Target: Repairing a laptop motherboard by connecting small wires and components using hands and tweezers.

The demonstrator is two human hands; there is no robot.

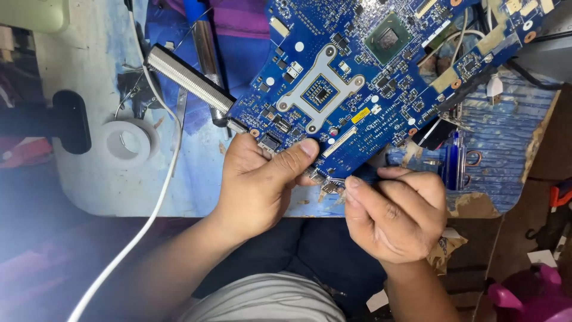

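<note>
A large blue circuit board (369, 65) with a grey metal bracket and a bare chip lies tilted over the worn blue work surface. My left hand (259, 182) grips the board's near edge, thumb pressed on top by a white connector. My right hand (396, 211) is closed at the same edge, fingers pinched on a small dark part (364, 173) next to a small metal connector (330, 186); what the part is cannot be told.
A soldering iron (190, 77) with a metal barrel lies at the board's left. A white cable (158, 197) runs down past a roll of white tape (128, 143). A blue pen-like tool (454, 161) stands right of my right hand. The table edge (179, 213) is close to my body.
</note>
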